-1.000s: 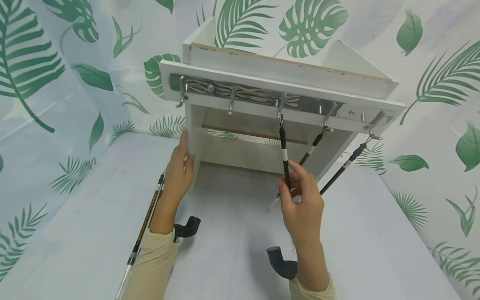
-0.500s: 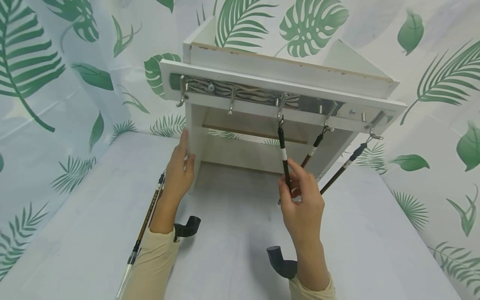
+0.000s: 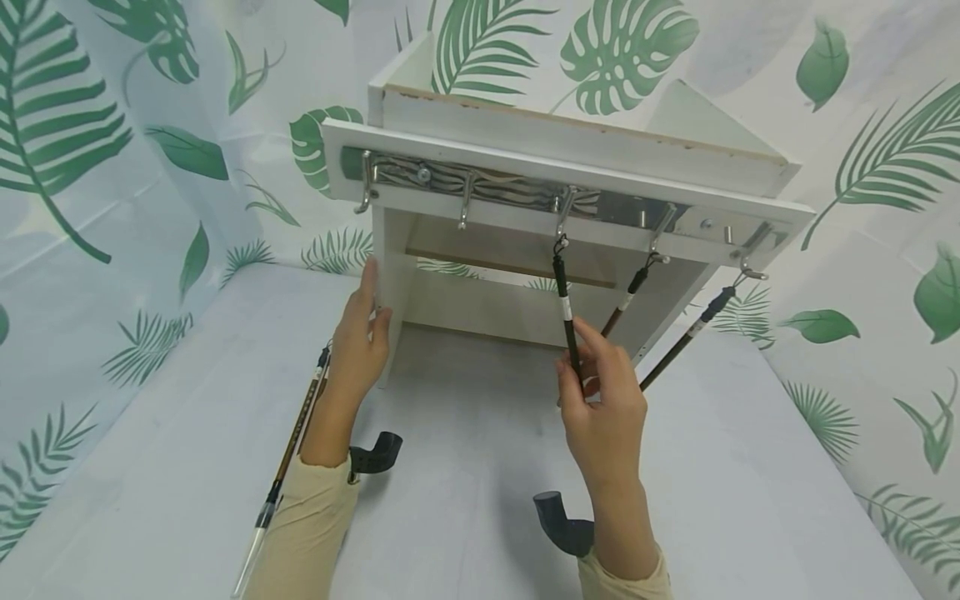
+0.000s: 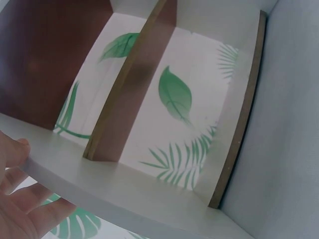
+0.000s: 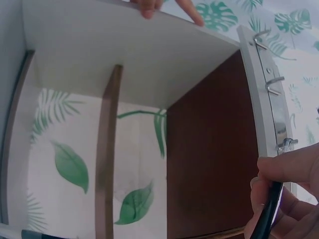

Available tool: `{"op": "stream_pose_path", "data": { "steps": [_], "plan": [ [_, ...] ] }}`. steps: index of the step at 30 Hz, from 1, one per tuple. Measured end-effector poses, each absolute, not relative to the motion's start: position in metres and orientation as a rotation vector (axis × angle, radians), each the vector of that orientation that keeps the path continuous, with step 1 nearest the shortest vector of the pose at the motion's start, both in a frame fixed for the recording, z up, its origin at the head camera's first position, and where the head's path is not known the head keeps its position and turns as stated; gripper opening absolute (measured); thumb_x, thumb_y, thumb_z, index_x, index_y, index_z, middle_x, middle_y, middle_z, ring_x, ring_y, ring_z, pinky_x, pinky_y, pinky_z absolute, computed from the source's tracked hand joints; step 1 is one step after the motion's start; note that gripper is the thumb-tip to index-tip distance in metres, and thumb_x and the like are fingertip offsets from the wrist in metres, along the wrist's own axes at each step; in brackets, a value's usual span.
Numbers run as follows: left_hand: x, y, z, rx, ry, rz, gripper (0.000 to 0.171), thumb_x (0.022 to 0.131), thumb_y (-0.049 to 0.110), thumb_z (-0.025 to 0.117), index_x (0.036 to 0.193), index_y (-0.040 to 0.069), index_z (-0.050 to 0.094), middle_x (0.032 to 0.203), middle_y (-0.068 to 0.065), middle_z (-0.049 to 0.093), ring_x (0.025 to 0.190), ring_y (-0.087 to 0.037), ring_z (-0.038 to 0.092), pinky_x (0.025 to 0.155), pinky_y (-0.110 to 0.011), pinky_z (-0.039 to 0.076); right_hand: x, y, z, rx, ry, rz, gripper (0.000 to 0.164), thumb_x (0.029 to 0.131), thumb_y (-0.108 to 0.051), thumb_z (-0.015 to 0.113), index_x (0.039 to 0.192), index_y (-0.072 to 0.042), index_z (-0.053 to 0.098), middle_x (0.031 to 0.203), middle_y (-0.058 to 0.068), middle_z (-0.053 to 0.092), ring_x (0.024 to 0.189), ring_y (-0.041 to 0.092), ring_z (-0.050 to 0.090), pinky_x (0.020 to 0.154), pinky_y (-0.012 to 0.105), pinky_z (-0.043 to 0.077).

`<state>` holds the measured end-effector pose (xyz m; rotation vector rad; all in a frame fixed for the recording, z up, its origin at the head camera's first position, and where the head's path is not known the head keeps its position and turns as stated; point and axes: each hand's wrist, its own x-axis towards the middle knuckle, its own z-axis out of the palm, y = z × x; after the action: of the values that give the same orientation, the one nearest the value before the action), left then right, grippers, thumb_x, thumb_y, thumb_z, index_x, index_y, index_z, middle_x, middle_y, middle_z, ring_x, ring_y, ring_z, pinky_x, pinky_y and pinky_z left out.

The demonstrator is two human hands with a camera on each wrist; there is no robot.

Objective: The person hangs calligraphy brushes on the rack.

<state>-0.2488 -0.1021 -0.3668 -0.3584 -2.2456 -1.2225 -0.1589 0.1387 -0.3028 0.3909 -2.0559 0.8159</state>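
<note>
My right hand (image 3: pixel 609 408) pinches a dark-handled calligraphy brush (image 3: pixel 562 279) by its shaft, with its far end hidden behind the hand. The cord loop at the brush's top meets the tip of the middle metal hook (image 3: pixel 566 212). That hook sits on a rail (image 3: pixel 502 190) along the white wooden stand's front. Two more brushes, one brown-shafted (image 3: pixel 634 282) and one dark (image 3: pixel 688 333), hang by their loops from the hooks to the right. At the stand's left side panel (image 4: pixel 149 204), my left hand (image 3: pixel 360 342) grips the edge, thumb inside and fingers outside.
Two bare hooks (image 3: pixel 464 200) are on the rail's left part. At left, brushes (image 3: pixel 296 425) lie on the pale table (image 3: pixel 465 533), one with a clear cap. A dark angled piece (image 3: pixel 558 525) sticks out at each wrist. Leaf-printed cloth (image 3: pixel 885 150) hangs behind.
The top of the held brush has shifted slightly left, and its loop now overlaps the middle hook's tip. My left hand has stayed on the panel.
</note>
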Motion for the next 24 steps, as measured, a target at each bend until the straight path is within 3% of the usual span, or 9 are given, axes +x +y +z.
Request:
{"op": "stream_pose_path", "data": {
  "steps": [24],
  "plan": [
    [-0.2492,-0.1023,-0.367,-0.372,-2.217,-1.204,0.057,0.096,0.006,0.043,0.146,0.005,0.016,0.128,-0.025,0.043,0.11,-0.036,0.05,0.09,-0.045,0.05,-0.167,0.1364,-0.3098,0.366,-2.104,0.84,0.048,0.074,0.014,0.064,0.118,-0.002,0.055,0.084,0.016,0.059,0.064,0.02,0.057,0.056,0.004,0.04]
  ]
}}
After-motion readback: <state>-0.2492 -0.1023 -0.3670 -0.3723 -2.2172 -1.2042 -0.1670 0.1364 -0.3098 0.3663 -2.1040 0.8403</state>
